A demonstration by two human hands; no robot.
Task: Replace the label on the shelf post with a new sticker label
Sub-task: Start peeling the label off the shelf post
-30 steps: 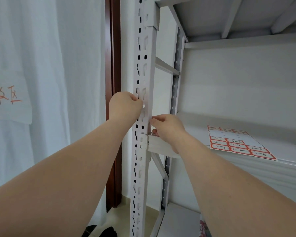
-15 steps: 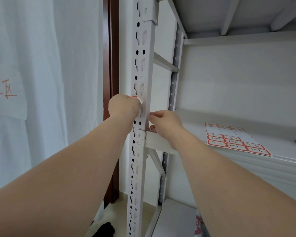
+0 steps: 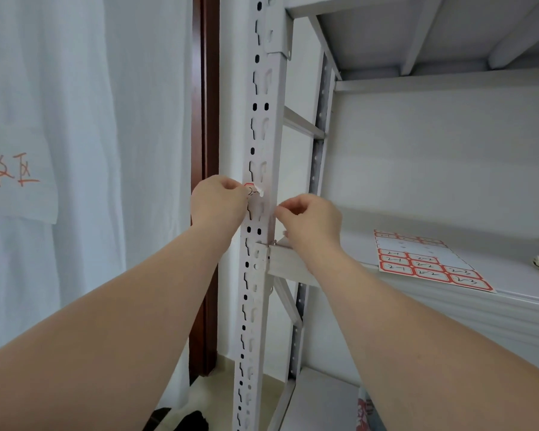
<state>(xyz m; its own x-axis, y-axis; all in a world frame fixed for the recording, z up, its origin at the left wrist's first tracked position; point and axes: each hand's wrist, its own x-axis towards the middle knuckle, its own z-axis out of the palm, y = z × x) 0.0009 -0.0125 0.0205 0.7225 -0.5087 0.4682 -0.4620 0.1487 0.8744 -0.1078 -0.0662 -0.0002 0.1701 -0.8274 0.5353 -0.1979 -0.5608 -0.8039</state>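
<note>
- The left hand pinches a red-edged label against the front of the shelf post, fingers closed on its left end.
- The right hand is curled at the post's right edge; I cannot tell if it holds anything.
- Best to hold the label flat and straight, then rub it down.
- The post is thin with holes. The sticker sheet lies on the shelf, well apart, with open room around it.

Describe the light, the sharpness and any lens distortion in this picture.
Head view: soft, even daylight, no hard shadows or glare; the wide-angle lens bows the shelf post and stretches the forearms at the bottom edge; handwriting on the sticker sheet stays readable; the label between the left hand and right hand looks slightly soft.
</note>
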